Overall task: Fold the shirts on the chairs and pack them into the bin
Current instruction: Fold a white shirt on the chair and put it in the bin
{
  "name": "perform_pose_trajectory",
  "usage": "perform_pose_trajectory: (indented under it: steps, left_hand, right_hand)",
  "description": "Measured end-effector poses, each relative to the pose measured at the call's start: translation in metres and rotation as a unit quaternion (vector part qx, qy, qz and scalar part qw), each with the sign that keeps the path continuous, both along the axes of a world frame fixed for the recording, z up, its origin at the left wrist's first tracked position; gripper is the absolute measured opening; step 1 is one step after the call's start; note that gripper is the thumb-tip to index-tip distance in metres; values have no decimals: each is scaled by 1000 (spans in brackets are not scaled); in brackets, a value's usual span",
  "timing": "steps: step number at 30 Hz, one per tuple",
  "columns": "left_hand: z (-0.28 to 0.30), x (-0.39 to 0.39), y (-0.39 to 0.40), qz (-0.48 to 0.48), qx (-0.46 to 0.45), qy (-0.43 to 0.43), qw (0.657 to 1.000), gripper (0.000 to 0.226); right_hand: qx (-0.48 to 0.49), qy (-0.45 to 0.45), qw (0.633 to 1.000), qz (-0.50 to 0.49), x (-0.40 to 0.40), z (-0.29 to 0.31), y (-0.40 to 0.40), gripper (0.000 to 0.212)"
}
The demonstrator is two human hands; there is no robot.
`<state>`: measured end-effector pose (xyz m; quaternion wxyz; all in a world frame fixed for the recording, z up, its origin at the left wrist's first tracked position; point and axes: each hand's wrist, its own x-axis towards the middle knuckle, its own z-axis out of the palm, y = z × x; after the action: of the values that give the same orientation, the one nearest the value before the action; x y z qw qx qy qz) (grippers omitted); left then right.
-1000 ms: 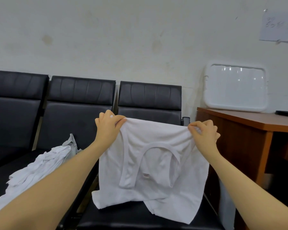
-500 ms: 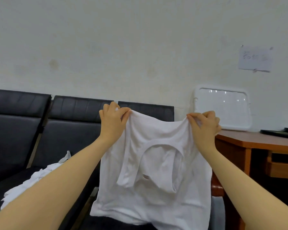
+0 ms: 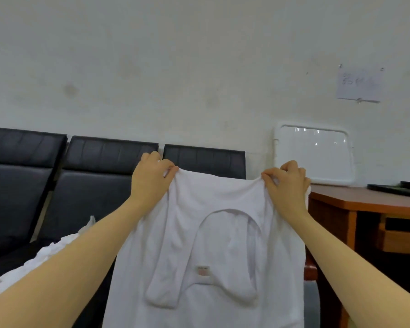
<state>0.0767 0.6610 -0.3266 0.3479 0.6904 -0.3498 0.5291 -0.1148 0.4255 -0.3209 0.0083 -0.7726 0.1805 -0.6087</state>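
1. We hold the white shirt (image 3: 206, 245) up before the chairs (image 3: 104, 162); left hand (image 3: 149, 181) and right hand (image 3: 288, 183) pinch its top corners.
2. Soft, light cloth (it droops freely): grip hems.

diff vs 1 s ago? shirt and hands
Both hands raised the white shirt: a second ago its hem lay on the chair seat, now it hangs in front of the chairs. The left hand and right hand keep the same grip on its top corners. The pile of shirts stays on the chair at left.
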Motion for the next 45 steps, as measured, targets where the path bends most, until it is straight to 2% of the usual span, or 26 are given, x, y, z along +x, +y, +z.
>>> perform_pose_trajectory:
  steps: [5,9,13,23,28,32,34,36,38,42,45]
  left_hand:
    - [-86,29,-13,28,142,121,982,25]
    - [-160,57,-23,56,329,193,923,30]
    - [-216,80,-33,62,397,226,887,31]
    - [-280,120,-55,112,450,267,845,33]
    - [-312,128,-54,73,464,322,822,31]
    - [-307,120,-66,98,431,327,835,39]
    - [-306,109,-75,71,380,369,845,33]
    - [-309,98,-79,30,358,435,826,35]
    - [-318,92,-79,30,404,442,800,44]
    - [-323,98,-78,46,407,432,804,42]
    - [-321,104,-81,54,392,416,819,35]
  right_hand:
    - [80,165,983,-24,26,-79,-18,22]
    - [145,290,945,-38,46,-142,-37,26]
    - [167,344,923,-47,66,-197,-55,23]
    - [253,388,886,-2,107,-270,-95,21]
    - [274,417,866,23,113,-299,-101,22]
    - [262,420,869,20,110,-314,-107,18]
    - [265,412,872,16,108,-316,-109,18]
    - [272,415,868,15,104,-316,-110,19]
    - [273,415,867,23,99,-316,-112,19]
    - [328,381,862,66,86,-315,-113,26]
    - [363,344,861,92,81,-313,-110,25]
